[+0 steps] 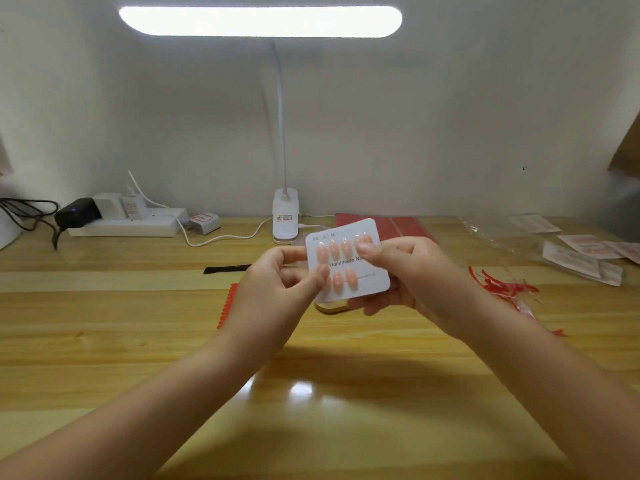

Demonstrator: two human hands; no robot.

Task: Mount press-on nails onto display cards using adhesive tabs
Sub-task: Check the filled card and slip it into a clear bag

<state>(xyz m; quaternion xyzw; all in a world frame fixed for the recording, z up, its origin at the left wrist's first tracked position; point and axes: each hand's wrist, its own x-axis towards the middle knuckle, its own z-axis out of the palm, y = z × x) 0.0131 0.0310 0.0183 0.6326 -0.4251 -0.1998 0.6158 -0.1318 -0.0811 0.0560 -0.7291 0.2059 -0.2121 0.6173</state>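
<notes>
Glossy varnished wood table (104, 341) — matt white paper card (375, 271) bearing smooth, shiny plastic nails (346, 248).

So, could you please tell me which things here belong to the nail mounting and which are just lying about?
Job:
display card, held by left hand and right hand
pink nails on it
red sheets
red peeled strips

Lying about:
power strip
black adapter
lamp base
</notes>
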